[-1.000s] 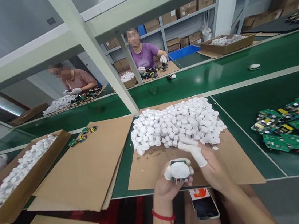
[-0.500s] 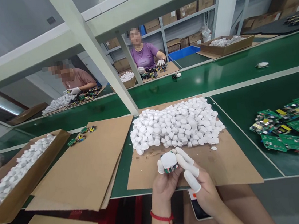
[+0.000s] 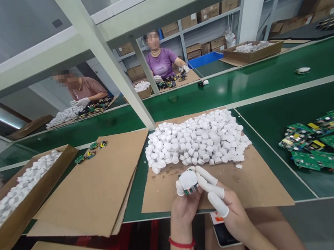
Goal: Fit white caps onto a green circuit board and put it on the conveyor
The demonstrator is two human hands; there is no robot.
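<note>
My left hand (image 3: pixel 184 206) grips a small green circuit board (image 3: pixel 191 190) from below, just above the front of a cardboard sheet (image 3: pixel 255 187). A white rounded foam-like piece (image 3: pixel 188 178) covers the board's top. My right hand (image 3: pixel 217 194), with white finger cots on several fingers, closes on the board's right side, its fingertips touching the board and the white piece. A red braided bracelet circles my left wrist. Behind both hands lies a big heap of similar white pieces (image 3: pixel 196 139).
Loose circuit boards (image 3: pixel 317 142) lie at right. At left are stacked cardboard sheets (image 3: pixel 95 187) and a long carton (image 3: pixel 40 191) of white pieces. Beyond a metal frame post (image 3: pixel 115 58) runs a green conveyor (image 3: pixel 242 86). Two co-workers sit across; a phone (image 3: pixel 226 234) rests on my lap.
Two small items on the green conveyor have moved right. My hands hold nearly the same pose, with the board tilted slightly differently. Across the conveyor, one co-worker's gloved hand has shifted right.
</note>
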